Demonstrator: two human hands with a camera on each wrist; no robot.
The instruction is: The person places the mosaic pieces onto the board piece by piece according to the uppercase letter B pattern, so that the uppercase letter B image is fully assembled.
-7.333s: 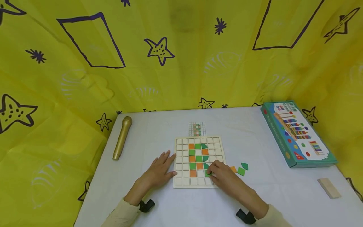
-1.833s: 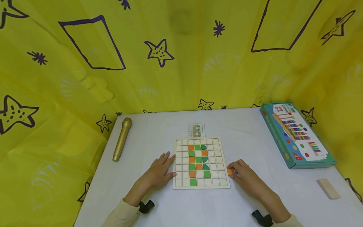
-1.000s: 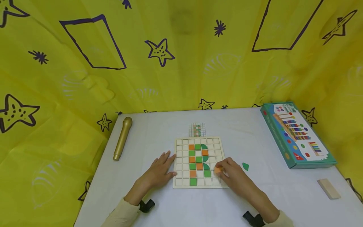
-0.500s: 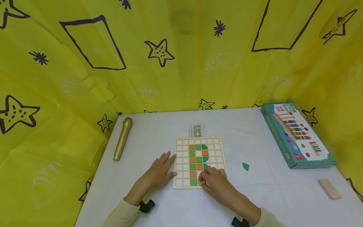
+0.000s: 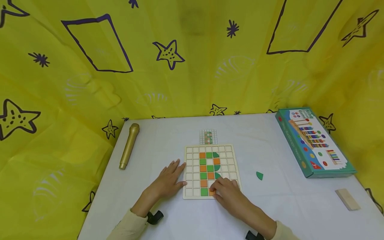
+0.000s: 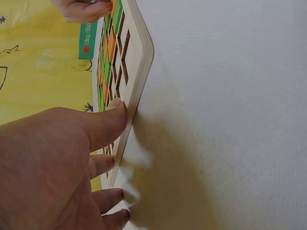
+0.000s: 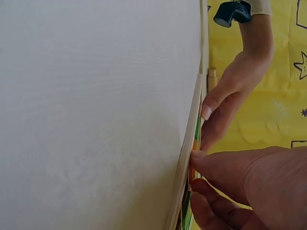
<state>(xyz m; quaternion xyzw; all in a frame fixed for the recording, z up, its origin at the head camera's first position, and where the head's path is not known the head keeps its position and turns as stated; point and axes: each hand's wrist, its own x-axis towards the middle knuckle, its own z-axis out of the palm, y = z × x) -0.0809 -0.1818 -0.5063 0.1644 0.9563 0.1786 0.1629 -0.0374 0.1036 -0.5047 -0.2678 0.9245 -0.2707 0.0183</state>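
Observation:
A pale gridded board (image 5: 189, 150) lies flat, its cells partly filled with orange and green square tiles and dark green quarter-round ones. My left hand (image 5: 168, 180) rests at the board's left edge, fingers spread; in the left wrist view its thumb (image 6: 112, 122) touches the rim. With thumb and fingertips my right hand (image 5: 229, 193) pinches an orange square tile (image 5: 212, 192) at the front row, just right of a green square tile (image 5: 204, 192). The hand covers part of the board's lower right. A loose dark green quarter-round tile (image 5: 259, 175) lies right of the board.
Behind the board lies a small printed card (image 5: 208, 136) with a coloured grid pattern. A gold microphone (image 5: 129, 146) is at the left and a green game box (image 5: 315, 143) at the back right. Nearer on the right lies a flat wooden block (image 5: 347, 199).
Two green squares have been set in the lower rows. My right hand then picked up the orange tile right of the board and carried it left to the front row. The left hand has stayed put.

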